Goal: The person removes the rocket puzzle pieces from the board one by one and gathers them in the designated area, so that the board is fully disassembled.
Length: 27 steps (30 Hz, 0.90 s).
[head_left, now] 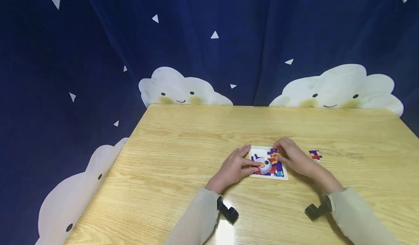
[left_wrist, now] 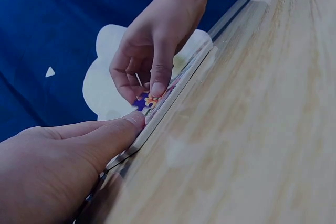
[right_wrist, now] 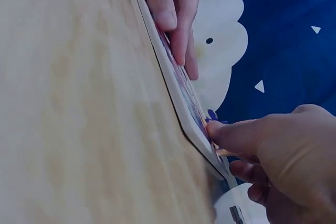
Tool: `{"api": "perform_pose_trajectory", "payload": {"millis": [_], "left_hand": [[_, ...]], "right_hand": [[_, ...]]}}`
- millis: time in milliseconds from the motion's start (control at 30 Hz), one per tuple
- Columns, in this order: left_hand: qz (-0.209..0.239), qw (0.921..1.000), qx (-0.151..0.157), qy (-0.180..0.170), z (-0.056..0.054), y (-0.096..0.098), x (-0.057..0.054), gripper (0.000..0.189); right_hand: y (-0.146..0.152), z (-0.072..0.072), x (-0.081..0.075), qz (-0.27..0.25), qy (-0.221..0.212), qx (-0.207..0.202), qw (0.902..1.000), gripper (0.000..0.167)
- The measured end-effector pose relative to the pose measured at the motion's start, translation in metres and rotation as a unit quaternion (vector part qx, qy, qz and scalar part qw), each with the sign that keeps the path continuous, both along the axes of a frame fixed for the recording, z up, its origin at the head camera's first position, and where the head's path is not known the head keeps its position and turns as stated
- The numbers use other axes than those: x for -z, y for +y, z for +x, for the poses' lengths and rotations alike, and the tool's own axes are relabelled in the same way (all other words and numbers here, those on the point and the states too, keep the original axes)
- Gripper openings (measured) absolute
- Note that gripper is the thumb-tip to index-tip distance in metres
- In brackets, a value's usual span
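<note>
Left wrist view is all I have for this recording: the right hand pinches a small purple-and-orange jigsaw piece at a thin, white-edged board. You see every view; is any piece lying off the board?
Observer: Yes. The head view shows a loose purple-and-red jigsaw piece on the pale wood-grain table, to the right of the right hand.
Operator: My angle is nearly edge-on. What does the board picture?
Observer: From above, the white-framed puzzle board shows a pale, round-headed, penguin-like figure with an orange beak.
Operator: Does any part of it look unfilled?
Observer: Yes, the white patch at its upper left appears to have no piece over it.
</note>
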<state>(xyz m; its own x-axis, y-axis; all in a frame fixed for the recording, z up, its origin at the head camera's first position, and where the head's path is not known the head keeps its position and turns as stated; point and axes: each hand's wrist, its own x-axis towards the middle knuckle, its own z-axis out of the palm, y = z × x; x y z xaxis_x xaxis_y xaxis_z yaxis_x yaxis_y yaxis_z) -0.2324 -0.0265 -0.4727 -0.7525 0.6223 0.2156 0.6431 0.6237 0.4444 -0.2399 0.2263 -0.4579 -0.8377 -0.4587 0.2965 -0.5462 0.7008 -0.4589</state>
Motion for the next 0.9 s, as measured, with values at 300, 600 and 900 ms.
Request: {"api": "perform_pose_trajectory", "payload": {"millis": [300, 600, 900], "left_hand": [[-0.005, 1.0, 0.004, 0.006, 0.0, 0.0, 0.002, 0.027], [-0.005, 1.0, 0.003, 0.001, 0.001, 0.0, 0.001, 0.026], [-0.009, 1.0, 0.001, -0.003, 0.001, 0.001, 0.0, 0.027]], "right_hand": [[-0.001, 0.005, 0.01, -0.021, 0.111, -0.03, 0.9931, 0.033], [0.003, 0.004, 0.017, -0.074, 0.081, -0.004, 0.994, 0.031], [0.002, 0.005, 0.017, -0.11, 0.039, 0.034, 0.9925, 0.025]]}}
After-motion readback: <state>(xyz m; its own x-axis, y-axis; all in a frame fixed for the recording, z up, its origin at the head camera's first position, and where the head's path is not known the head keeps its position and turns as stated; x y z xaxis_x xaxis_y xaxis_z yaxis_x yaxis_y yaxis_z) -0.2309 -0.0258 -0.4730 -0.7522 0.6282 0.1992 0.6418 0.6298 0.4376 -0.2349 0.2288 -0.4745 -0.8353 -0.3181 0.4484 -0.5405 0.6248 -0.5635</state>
